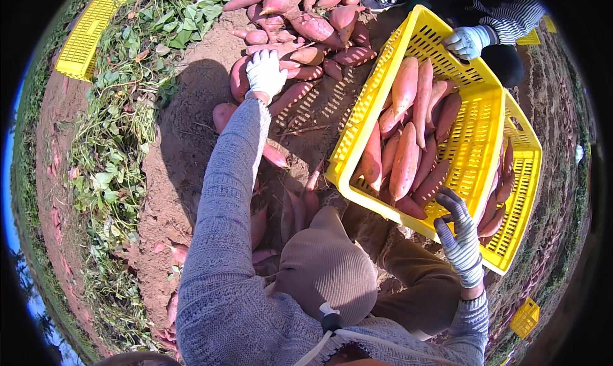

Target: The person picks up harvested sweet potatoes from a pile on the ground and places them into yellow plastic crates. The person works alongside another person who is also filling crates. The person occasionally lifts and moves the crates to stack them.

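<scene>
My left hand (266, 74), in a white knit glove, reaches out to the near edge of a heap of pink sweet potatoes (313, 28). Its fingers lie over or against some roots; whether they grip one is hidden. My right hand (459, 239), in a striped glove with a grey palm, is raised with fingers apart and holds nothing. It is beside the near right corner of a yellow slotted plastic crate (471, 141). Long sweet potatoes (404, 162) lie in the left part of this tilted crate. Loose roots (297, 212) lie on the soil by my knees.
Another person's gloved hand (467, 42) holds the crate's far rim. A second yellow crate (524, 174) with sweet potatoes stands right behind the first. Cut leafy vines (115, 165) run along the left, with a yellow crate (93, 35) at upper left. Another small yellow crate (525, 318) is at lower right.
</scene>
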`<act>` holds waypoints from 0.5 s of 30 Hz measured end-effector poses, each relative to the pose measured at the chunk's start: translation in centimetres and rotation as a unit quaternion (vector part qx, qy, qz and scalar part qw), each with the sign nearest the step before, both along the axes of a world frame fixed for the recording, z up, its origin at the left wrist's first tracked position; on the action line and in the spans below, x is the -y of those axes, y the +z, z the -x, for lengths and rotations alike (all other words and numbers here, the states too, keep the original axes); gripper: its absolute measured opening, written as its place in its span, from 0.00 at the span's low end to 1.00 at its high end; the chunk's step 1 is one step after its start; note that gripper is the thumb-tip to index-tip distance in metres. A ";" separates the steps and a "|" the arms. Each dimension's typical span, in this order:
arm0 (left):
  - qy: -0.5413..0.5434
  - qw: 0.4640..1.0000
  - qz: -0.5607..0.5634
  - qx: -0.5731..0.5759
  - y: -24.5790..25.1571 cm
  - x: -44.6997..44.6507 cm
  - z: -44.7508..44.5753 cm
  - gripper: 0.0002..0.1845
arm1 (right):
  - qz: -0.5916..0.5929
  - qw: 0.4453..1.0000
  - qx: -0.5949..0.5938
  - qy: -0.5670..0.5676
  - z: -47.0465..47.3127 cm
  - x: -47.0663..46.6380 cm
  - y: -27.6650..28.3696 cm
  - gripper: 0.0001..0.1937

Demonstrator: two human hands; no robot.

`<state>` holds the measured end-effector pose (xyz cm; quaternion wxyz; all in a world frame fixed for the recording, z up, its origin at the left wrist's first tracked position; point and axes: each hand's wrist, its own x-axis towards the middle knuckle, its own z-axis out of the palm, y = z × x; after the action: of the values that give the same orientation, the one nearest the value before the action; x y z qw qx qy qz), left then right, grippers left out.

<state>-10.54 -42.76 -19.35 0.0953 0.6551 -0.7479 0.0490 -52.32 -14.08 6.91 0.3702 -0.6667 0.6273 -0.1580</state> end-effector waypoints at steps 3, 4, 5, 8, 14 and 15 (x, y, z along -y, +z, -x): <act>0.027 0.992 0.028 0.117 -0.5 2.6 -1.0 0.37 | -0.002 1.000 -0.006 -0.026 1.1 -0.3 -0.1 0.23; 0.015 0.993 -0.021 0.117 0.0 2.8 -0.8 0.38 | -0.007 0.999 -0.006 -0.045 1.7 -0.5 -0.3 0.23; 0.012 0.991 -0.070 0.109 1.2 2.8 -0.4 0.37 | -0.010 0.998 -0.009 -0.058 2.7 -0.8 -0.4 0.24; -0.019 0.986 -0.164 -0.021 2.8 0.4 -2.5 0.34 | 0.033 0.992 0.020 -0.120 6.1 -1.0 -0.5 0.24; -0.132 0.889 0.010 -0.438 11.3 -17.0 4.8 0.17 | -0.108 0.909 -0.402 -0.035 20.3 -9.0 -2.0 0.22; -0.171 0.880 0.032 -0.442 14.4 -19.1 6.3 0.17 | -0.150 0.933 -0.308 -0.108 23.4 -11.4 -3.4 0.20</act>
<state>-16.86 -23.66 -4.95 0.4435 0.4672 -0.7267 -0.2387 -75.77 -2.68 3.47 0.2354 -0.5478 0.7949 0.1125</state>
